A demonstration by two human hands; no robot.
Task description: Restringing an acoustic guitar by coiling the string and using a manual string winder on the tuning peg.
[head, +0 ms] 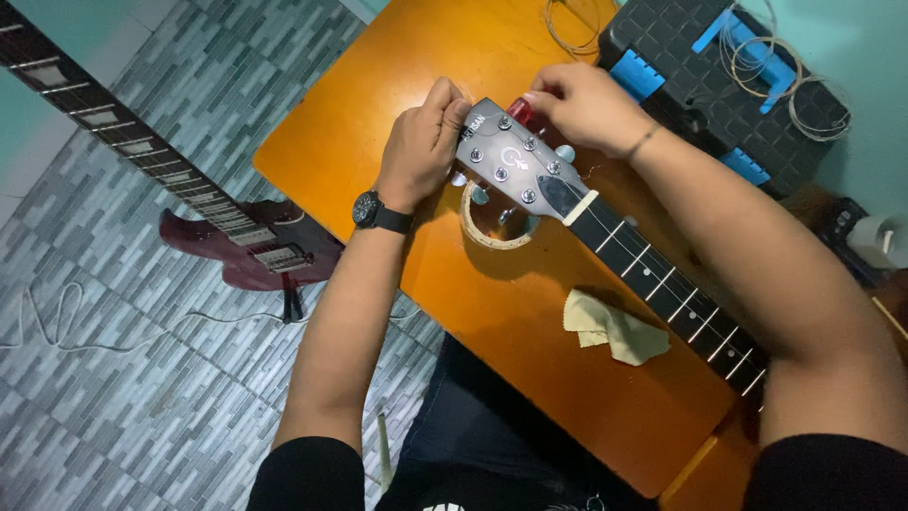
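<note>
Orange, glossy wood forms the table (530, 312), which carries a guitar headstock (515, 166) with a grey, smooth face and round metal tuner posts. The headstock lies over a pale ring-shaped rest (487, 232) near the table's middle. The dark neck (672, 284), crossed by thin metal frets, runs toward the lower right.

The left hand (426, 142) is clenched on the headstock's upper left edge; a black watch (378, 213) sits on that wrist. The right hand (586, 104) has its grip closed on a small red tool (522, 109), held against the headstock's top edge.

A soft, crumpled yellow cloth (615, 326) lies on the table just beside the neck.

A black plastic toolbox (709, 85) with a gridded lid and blue latches stands at the table's far side, lid shut, contents hidden. Coiled wire strings (790, 90) rest on the lid.

A dark red electric guitar (246, 246) lies on the grey tiled floor (113, 397).
</note>
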